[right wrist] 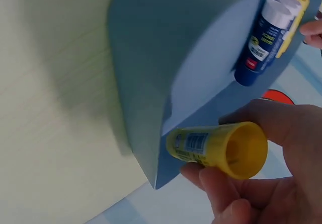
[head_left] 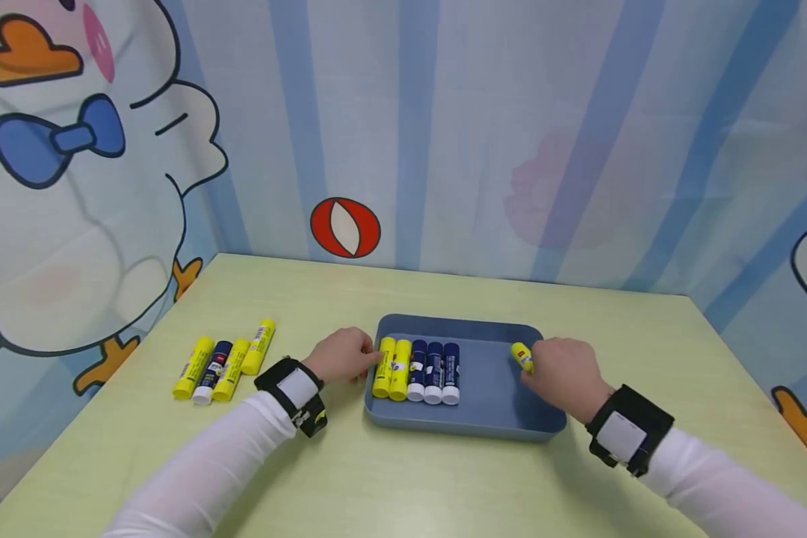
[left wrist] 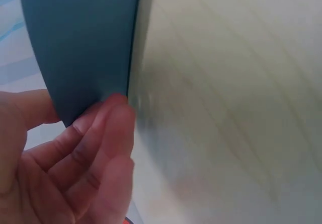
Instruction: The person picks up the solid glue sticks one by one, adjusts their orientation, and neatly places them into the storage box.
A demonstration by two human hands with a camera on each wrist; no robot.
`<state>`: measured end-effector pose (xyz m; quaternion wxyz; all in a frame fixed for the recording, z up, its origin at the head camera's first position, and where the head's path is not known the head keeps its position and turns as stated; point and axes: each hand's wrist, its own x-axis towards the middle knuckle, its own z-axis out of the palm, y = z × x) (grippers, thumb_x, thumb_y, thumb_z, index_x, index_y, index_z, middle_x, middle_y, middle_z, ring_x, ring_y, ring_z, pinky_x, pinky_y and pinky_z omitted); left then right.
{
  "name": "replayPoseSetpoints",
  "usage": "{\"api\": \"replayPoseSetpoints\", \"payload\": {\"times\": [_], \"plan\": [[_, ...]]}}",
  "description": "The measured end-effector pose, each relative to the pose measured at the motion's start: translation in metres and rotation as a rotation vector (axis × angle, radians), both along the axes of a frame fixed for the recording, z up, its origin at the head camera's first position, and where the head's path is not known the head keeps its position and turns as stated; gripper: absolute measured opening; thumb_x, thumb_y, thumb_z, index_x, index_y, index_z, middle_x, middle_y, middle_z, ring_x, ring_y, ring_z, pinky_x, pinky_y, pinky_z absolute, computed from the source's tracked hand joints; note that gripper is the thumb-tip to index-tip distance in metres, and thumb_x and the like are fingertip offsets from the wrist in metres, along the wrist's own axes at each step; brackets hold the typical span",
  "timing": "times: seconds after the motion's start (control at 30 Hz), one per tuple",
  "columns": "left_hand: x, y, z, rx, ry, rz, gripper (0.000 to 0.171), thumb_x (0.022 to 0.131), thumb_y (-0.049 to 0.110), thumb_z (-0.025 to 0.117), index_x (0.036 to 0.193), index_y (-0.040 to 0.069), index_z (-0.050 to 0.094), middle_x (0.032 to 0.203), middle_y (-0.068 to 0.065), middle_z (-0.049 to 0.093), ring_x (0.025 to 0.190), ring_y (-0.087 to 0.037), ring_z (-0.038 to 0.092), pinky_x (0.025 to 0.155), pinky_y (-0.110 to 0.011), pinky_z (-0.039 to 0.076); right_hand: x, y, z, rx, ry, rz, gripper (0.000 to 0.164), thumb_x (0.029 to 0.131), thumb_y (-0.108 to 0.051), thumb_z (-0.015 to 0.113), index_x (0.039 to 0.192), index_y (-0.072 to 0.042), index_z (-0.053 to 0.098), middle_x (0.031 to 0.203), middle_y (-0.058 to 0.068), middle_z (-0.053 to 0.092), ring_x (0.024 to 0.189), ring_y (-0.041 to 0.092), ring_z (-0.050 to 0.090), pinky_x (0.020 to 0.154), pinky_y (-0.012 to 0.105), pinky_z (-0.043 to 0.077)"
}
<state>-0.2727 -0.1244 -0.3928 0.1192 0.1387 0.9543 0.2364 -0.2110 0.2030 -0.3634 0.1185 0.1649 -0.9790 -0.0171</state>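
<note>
A blue-grey tray (head_left: 494, 377) stands on the table. Inside it, towards the left, two yellow glue sticks (head_left: 400, 370) and three dark blue ones with white ends (head_left: 433, 373) lie side by side. My left hand (head_left: 341, 354) holds the tray's left wall, thumb on one side and fingers on the other, as the left wrist view shows. Over the tray's right end, my right hand (head_left: 568, 376) grips a yellow glue stick (right wrist: 198, 144) between thumb and fingers. In the right wrist view its hollow end faces the camera. The head view hides most of that stick behind the hand.
Left of the tray, three yellow glue sticks (head_left: 193, 368) and one dark blue glue stick (head_left: 212, 372) lie on the pale table (head_left: 403, 486). Behind the table hangs a striped cloth (head_left: 471, 149) with cartoon prints.
</note>
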Motion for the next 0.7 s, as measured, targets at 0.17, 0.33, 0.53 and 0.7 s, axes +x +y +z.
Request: {"api": "replayPoseSetpoints", "payload": {"times": [0.17, 0.33, 0.53, 0.7], "plan": [[-0.001, 0.001, -0.003, 0.005, -0.009, 0.006, 0.03, 0.096, 0.025, 0.061, 0.07, 0.01, 0.063, 0.06, -0.001, 0.06, 0.052, -0.016, 0.056, 0.051, -0.025, 0.04, -0.003, -0.003, -0.01, 0.068, 0.003, 0.024, 0.041, 0.076, -0.013, 0.072, 0.051, -0.013, 0.04, 0.051, -0.004, 0.031, 0.043, 0.013, 0.035, 0.04, 0.026, 0.025], [-0.001, 0.0, -0.004, 0.007, -0.015, 0.011, 0.029, 0.096, 0.025, 0.061, 0.071, 0.01, 0.062, 0.061, -0.002, 0.06, 0.052, -0.016, 0.056, 0.051, -0.025, 0.04, -0.003, -0.004, -0.015, 0.118, 0.004, 0.047, 0.046, 0.076, -0.019, 0.076, 0.052, -0.013, 0.037, 0.051, -0.003, 0.028, 0.043, 0.014, 0.034, 0.041, 0.026, 0.021], [0.001, 0.0, -0.002, 0.007, -0.021, 0.003, 0.029, 0.097, 0.024, 0.06, 0.072, 0.009, 0.061, 0.061, -0.002, 0.06, 0.053, -0.017, 0.057, 0.051, -0.025, 0.039, -0.003, -0.002, -0.021, 0.132, -0.024, 0.057, 0.044, 0.077, -0.018, 0.074, 0.055, -0.013, 0.037, 0.051, -0.002, 0.031, 0.042, 0.015, 0.037, 0.039, 0.027, 0.025], [0.002, -0.001, -0.002, 0.006, -0.01, 0.002, 0.03, 0.097, 0.024, 0.06, 0.071, 0.009, 0.061, 0.061, -0.001, 0.06, 0.052, -0.016, 0.057, 0.051, -0.025, 0.038, -0.005, 0.0, -0.024, 0.131, 0.009, 0.057, 0.045, 0.077, -0.019, 0.077, 0.056, -0.013, 0.038, 0.049, 0.0, 0.035, 0.041, 0.016, 0.039, 0.039, 0.03, 0.034]]}}
